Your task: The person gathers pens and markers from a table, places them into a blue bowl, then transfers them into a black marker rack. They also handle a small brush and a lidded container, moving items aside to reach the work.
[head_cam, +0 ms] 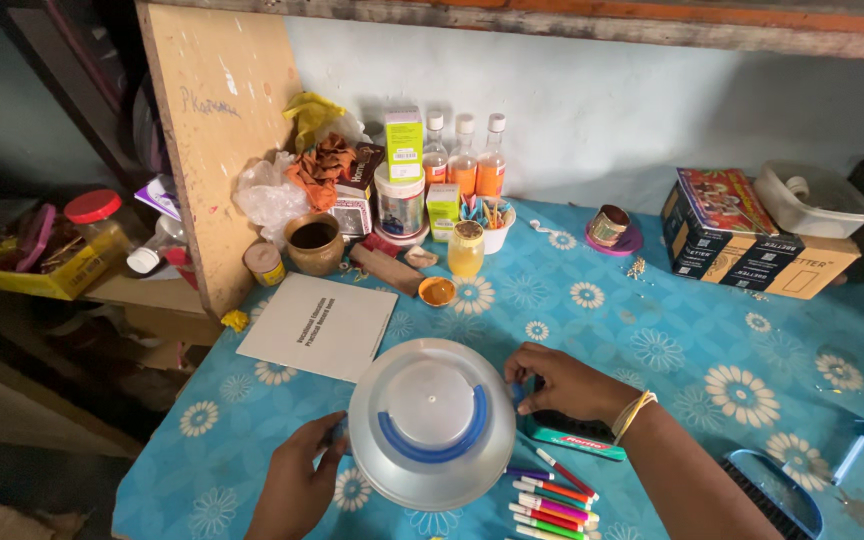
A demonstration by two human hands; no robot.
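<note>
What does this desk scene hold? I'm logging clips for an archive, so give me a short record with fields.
surface: table under a blue cloth with a flower print
left hand: left hand grips the near-left rim of the lid
right hand: right hand grips the right rim; bangles on the wrist
held item: round translucent lid with a blue curved handle, flat side up
near hands: coloured markers beside the lid; a white booklet behind it
back: three orange bottles, brass pot, cardboard box

Bare surface (712, 330) was left on the right; the back was crowded with bottles (463, 158), and pens (550, 505) were spread in front.
</note>
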